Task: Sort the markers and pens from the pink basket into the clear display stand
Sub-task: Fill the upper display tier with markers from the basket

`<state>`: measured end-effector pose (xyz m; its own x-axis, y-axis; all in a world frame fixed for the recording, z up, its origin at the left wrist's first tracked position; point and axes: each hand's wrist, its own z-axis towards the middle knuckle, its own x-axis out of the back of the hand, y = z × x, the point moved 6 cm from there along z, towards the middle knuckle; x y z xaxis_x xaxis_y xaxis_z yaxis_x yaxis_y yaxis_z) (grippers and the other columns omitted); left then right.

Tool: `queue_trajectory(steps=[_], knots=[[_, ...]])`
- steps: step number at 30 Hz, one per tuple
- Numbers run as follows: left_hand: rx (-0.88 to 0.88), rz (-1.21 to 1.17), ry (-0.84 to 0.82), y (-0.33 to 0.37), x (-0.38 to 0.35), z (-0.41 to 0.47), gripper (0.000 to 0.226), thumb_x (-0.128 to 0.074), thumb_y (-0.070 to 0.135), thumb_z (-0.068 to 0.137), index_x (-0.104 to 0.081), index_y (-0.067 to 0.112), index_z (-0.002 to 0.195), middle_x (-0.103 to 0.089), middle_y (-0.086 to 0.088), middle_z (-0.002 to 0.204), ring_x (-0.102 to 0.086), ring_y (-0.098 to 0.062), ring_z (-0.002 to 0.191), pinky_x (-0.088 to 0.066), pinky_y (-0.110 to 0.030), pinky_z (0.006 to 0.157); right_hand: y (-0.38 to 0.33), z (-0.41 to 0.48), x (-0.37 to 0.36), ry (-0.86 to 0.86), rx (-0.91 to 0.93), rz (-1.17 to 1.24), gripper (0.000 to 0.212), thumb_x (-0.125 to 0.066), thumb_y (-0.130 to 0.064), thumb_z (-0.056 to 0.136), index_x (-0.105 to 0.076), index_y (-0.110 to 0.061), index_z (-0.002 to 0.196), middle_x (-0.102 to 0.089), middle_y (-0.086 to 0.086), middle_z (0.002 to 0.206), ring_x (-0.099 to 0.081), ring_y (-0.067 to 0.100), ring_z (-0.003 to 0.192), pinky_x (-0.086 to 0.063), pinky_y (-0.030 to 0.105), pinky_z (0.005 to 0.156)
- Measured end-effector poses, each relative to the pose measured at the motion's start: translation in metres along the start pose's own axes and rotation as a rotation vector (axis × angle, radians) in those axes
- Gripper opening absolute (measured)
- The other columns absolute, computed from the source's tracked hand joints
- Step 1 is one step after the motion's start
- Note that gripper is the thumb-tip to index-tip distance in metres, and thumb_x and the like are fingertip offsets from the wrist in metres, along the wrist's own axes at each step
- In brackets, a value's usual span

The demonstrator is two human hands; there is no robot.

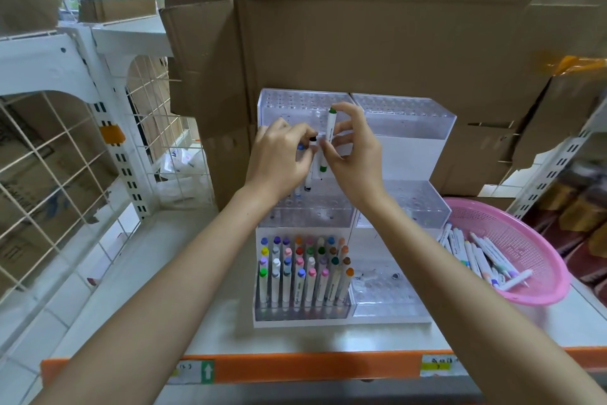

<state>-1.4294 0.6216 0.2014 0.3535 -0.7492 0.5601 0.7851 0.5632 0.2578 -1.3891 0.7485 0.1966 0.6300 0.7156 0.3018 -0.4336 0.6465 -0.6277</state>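
Note:
The clear display stand [407, 129] rises in three steps on the shelf. Its front left block holds several upright markers [305, 268] with coloured caps. My right hand [351, 155] pinches a white marker with green caps [328, 138], held upright over the stand's middle step. My left hand [279, 155] grips a few markers [310, 168], one with black caps, one blue, pointing down at the middle step. The pink basket [532, 240] sits to the right of the stand with several white markers [476, 253] lying in it.
Large cardboard boxes [361, 43] stand right behind the stand. A white wire-grid rack [65, 142] is on the left. The shelf's orange front edge [295, 368] runs below my forearms. More boxes are stacked at the right.

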Motion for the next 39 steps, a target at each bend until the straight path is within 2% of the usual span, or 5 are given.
queue_trajectory(steps=[5,17,23,30,39], knots=[[-0.029,0.032,-0.002,0.002,-0.001,-0.003,0.011,-0.068,0.017,0.083,-0.069,0.013,0.092,-0.068,0.002,0.085,-0.054,-0.021,0.088,-0.029,-0.029,0.077,0.001,-0.001,0.0,-0.003,-0.005,-0.012,0.045,-0.069,-0.004,0.083,-0.051,-0.019,0.121,-0.056,0.002,0.084,-0.059,0.01,0.068,-0.053,0.03,0.058],[-0.111,0.167,-0.007,0.001,-0.006,-0.012,0.015,-0.069,0.017,0.08,-0.065,0.01,0.093,-0.06,-0.004,0.093,-0.053,-0.024,0.089,-0.036,-0.031,0.078,0.005,-0.004,-0.004,-0.023,-0.018,-0.014,0.043,-0.072,-0.004,0.082,-0.054,-0.018,0.118,-0.053,-0.01,0.075,-0.061,0.004,0.071,-0.048,0.01,0.06],[-0.154,0.227,-0.054,0.004,-0.007,-0.016,0.022,-0.067,0.014,0.08,-0.064,0.008,0.101,-0.061,-0.006,0.099,-0.056,-0.025,0.093,-0.042,-0.036,0.082,0.005,-0.005,-0.006,-0.054,-0.022,-0.038,0.039,-0.07,-0.003,0.083,-0.054,-0.018,0.116,-0.055,-0.004,0.076,-0.06,0.008,0.068,-0.054,0.022,0.062],[-0.188,0.225,-0.072,0.004,-0.002,-0.029,0.044,-0.062,0.008,0.081,-0.058,0.004,0.125,-0.061,-0.011,0.117,-0.055,-0.027,0.111,-0.042,-0.038,0.097,0.008,-0.009,-0.006,-0.053,-0.03,-0.077,0.039,-0.072,-0.011,0.083,-0.054,-0.021,0.115,-0.053,-0.012,0.075,-0.059,0.008,0.063,-0.055,0.036,0.063],[-0.176,0.323,-0.082,0.0,0.001,-0.034,0.044,-0.058,0.02,0.084,-0.057,0.012,0.128,-0.058,-0.009,0.124,-0.052,-0.027,0.117,-0.036,-0.042,0.104,0.011,-0.019,-0.012,-0.137,-0.012,-0.143,0.037,-0.073,-0.007,0.082,-0.054,-0.015,0.113,-0.062,0.003,0.088,-0.065,0.013,0.071,-0.058,0.036,0.07]])
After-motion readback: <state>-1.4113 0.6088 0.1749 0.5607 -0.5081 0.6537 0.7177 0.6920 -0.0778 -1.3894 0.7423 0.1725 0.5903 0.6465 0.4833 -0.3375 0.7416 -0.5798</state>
